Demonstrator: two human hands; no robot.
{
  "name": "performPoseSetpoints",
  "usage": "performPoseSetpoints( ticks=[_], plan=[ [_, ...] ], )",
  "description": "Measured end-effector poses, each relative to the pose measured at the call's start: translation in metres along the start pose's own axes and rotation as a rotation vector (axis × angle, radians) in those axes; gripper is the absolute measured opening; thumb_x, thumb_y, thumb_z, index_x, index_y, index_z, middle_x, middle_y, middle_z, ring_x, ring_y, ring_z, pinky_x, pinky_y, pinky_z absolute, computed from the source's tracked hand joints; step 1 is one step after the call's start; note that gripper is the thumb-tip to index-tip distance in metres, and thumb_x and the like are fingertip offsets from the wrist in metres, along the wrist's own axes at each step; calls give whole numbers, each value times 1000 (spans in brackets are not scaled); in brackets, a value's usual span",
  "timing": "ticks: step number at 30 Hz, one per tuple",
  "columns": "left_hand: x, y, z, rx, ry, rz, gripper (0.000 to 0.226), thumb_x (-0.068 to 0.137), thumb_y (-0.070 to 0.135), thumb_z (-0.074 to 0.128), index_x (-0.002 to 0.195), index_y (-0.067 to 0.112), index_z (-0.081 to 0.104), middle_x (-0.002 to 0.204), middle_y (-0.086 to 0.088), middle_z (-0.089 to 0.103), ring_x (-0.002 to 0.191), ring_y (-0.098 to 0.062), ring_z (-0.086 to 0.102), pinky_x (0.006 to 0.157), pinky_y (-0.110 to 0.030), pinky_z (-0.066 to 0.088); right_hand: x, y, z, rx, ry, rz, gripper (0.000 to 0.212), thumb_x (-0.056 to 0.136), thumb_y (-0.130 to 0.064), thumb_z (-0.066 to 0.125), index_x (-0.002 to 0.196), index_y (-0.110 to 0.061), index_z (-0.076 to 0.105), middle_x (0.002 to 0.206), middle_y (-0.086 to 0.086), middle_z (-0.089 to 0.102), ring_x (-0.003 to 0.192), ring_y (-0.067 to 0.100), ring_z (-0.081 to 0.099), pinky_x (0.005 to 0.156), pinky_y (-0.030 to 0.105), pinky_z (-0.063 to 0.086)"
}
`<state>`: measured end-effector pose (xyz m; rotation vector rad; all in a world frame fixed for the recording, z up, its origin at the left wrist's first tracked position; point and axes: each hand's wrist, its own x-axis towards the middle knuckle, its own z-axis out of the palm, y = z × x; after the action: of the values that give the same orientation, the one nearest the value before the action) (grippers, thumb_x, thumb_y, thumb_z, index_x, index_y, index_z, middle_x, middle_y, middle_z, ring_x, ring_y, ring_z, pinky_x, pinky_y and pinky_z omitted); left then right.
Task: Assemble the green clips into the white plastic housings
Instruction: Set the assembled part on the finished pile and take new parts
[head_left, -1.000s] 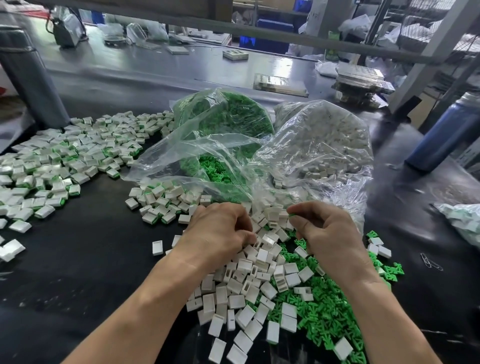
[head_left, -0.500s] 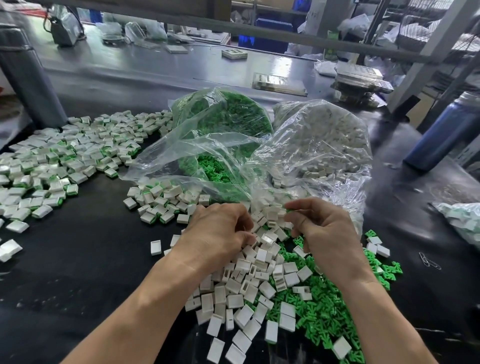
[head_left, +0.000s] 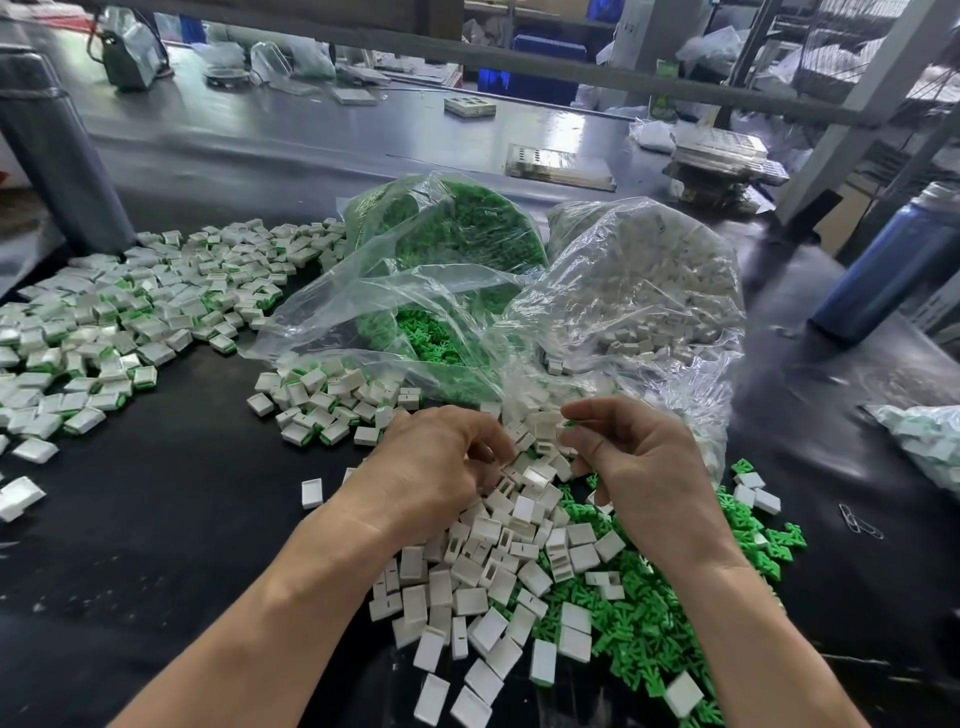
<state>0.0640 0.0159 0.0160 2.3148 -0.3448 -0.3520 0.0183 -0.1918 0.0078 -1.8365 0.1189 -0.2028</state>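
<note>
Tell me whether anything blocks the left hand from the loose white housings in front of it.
Nothing visible does. The left hand already hangs over the pile of white housings, its fingers curled down among them. The clear bags lie behind the pile, not between.

Bare forearms and hands, head-camera view.
Left hand (head_left: 441, 462) and right hand (head_left: 641, 467) enter from 7 and 5 o'clock on uncovered forearms: no sleeves, gloves, rings or wristbands visible; fingernails short; knuckle creases and wrist tendons plainly defined.
</note>
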Motion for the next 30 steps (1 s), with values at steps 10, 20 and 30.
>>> performPoseSetpoints(
  ticks=[10,20,30],
  plan=[
    [-2,6,-4,89,-26,20,18,91,24,79,86,39,70,95,20,66,99,-7,60,95,-35,55,1,2,2,25,1,-18,20,94,-6,74,99,-25,75,91,0,78,77,19,75,58,29,60],
    [-1,6,-6,47,38,-12,16,86,27,84,78,35,72,81,20,68,78,5,62,68,-13,47,0,1,2,46,15,-17,17,94,-7,74,100,-23,75,91,0,79,77,19,75,57,30,60],
    [-3,6,-11,-446,102,136,18,94,9,72,101,26,73,93,11,76,86,-3,72,79,-14,56,-3,-6,-1,117,-10,-35,12,94,-10,73,99,-21,76,83,-1,75,63,13,63,56,25,55]
  ],
)
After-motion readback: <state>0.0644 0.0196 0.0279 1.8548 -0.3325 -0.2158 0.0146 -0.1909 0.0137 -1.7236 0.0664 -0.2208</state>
